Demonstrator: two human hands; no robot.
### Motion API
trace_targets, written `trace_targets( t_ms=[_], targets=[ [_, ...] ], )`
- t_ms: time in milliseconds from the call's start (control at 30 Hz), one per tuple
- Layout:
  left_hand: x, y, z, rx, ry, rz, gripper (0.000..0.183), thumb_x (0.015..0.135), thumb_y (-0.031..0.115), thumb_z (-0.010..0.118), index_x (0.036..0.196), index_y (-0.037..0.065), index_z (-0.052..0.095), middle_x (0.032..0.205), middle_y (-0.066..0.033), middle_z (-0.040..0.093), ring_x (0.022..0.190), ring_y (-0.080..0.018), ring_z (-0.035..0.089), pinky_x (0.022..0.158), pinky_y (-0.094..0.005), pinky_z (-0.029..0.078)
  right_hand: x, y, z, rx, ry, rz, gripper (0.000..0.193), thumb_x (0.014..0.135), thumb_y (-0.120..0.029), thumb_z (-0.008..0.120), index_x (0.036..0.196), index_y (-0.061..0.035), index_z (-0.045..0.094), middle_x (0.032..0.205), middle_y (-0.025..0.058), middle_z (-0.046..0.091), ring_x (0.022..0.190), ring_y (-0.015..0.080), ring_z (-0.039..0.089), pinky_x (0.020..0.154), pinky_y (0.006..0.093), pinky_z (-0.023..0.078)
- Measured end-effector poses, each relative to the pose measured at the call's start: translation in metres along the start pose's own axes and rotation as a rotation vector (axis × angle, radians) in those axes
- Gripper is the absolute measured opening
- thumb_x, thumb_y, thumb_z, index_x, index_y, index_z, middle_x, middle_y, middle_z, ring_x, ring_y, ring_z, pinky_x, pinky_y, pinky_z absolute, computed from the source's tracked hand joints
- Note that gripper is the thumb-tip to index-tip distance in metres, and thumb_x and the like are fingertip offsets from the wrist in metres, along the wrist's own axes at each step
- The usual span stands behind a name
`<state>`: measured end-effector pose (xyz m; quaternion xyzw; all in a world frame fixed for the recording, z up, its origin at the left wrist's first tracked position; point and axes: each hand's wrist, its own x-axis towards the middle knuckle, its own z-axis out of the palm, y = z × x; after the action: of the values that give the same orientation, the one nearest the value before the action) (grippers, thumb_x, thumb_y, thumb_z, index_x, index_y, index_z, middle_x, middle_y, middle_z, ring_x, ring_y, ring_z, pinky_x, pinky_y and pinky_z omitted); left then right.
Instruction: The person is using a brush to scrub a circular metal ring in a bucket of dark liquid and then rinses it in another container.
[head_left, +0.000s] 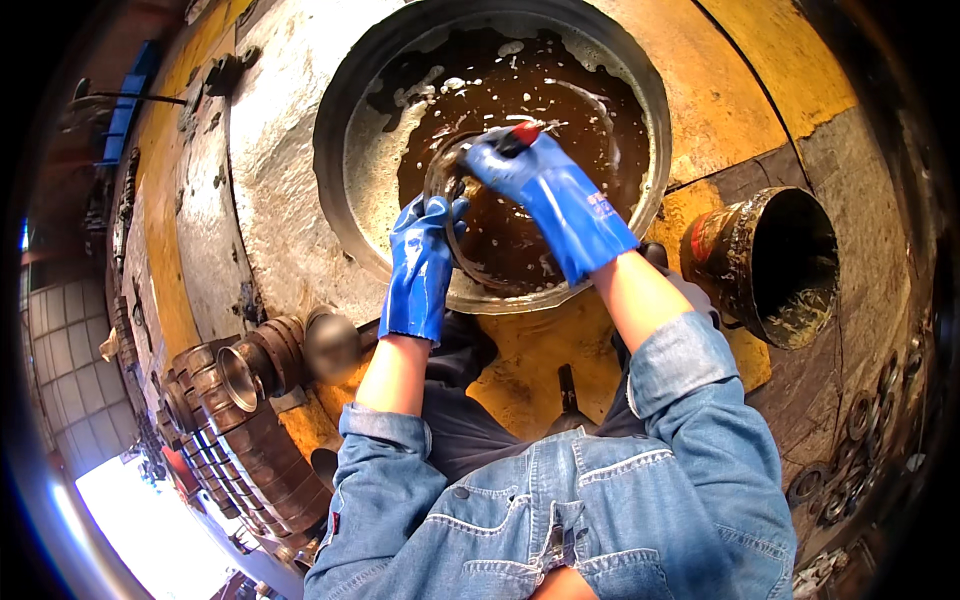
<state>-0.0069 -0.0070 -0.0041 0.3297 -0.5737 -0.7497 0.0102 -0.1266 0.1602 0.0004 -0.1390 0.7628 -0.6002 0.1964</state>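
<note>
Fingers of the blue-gloved left hand (424, 236) are clamped on a metal ring (437, 172), held over the liquid-filled basin (333, 150); above the basin, a red-ended handle (526, 132) is gripped in the right hand (512, 168). A bucket (722, 250) is seen right of the basin.

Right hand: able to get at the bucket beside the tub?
Likely yes: only the tub's rim appears between the right hand and the bucket, but that hand holds a red-ended tool it may need to put down.

The left hand (424, 236) holds a ring (436, 176) over a basin (331, 170), the right hand (512, 166) apparently a red-tipped tool (526, 131).
</note>
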Motion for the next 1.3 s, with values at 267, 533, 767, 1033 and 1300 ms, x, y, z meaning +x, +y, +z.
trace_targets(
  t_ms=[267,533,767,1033,1300],
  targets=[
    [-0.007,0.009,-0.009,0.037,0.065,0.008,0.042,0.11,0.019,0.059,0.146,-0.004,0.056,0.133,-0.0165,0.071,0.114,-0.0267,0.074,0.084,-0.0312,0.063,0.012,0.0,-0.003,0.13,-0.102,0.085,0.021,0.105,-0.025,0.056,0.099,-0.0063,0.062,0.092,0.0077,0.06,0.08,0.0187,0.059,0.08,0.0332,0.052],
    [-0.001,0.005,-0.004,-0.032,0.027,-0.023,0.044,0.106,0.015,0.066,0.145,-0.005,0.056,0.13,-0.0183,0.072,0.113,-0.031,0.075,0.089,-0.0368,0.061,0.017,0.05,0.018,-0.035,0.281,0.171,0.024,0.099,-0.029,0.061,0.1,-0.0059,0.068,0.087,0.0087,0.071,0.081,0.0245,0.068,0.078,0.0388,0.055],
    [0.001,-0.005,0.003,-0.072,-0.027,-0.03,0.038,0.106,0.014,0.067,0.138,-0.004,0.061,0.126,-0.0157,0.074,0.107,-0.0276,0.076,0.085,-0.0347,0.061,0.029,0.035,0.028,0.579,0.093,0.482,0.008,0.096,-0.014,0.057,0.087,-0.0122,0.057,0.071,0.0003,0.052,0.065,0.0151,0.049,0.059,0.0356,0.043],
    [-0.006,0.004,0.003,-0.047,0.014,-0.015,0.032,0.106,0.017,0.067,0.131,-0.004,0.066,0.121,-0.0149,0.075,0.103,-0.0249,0.077,0.083,-0.0328,0.06,0.01,0.005,0.017,-0.297,-0.061,0.323,0.031,0.089,-0.037,0.066,0.098,-0.0072,0.071,0.09,0.0111,0.073,0.086,0.0276,0.071,0.082,0.0395,0.057],
    [-0.013,0.013,0.006,0.034,-0.091,0.02,0.037,0.109,0.021,0.063,0.136,-0.005,0.065,0.128,-0.0137,0.074,0.108,-0.022,0.075,0.087,-0.0311,0.06,0.0,0.03,-0.026,-0.13,0.294,0.424,0.03,0.09,-0.033,0.072,0.095,-0.0029,0.07,0.082,0.0102,0.07,0.077,0.0217,0.064,0.078,0.0383,0.054]
  ],
)
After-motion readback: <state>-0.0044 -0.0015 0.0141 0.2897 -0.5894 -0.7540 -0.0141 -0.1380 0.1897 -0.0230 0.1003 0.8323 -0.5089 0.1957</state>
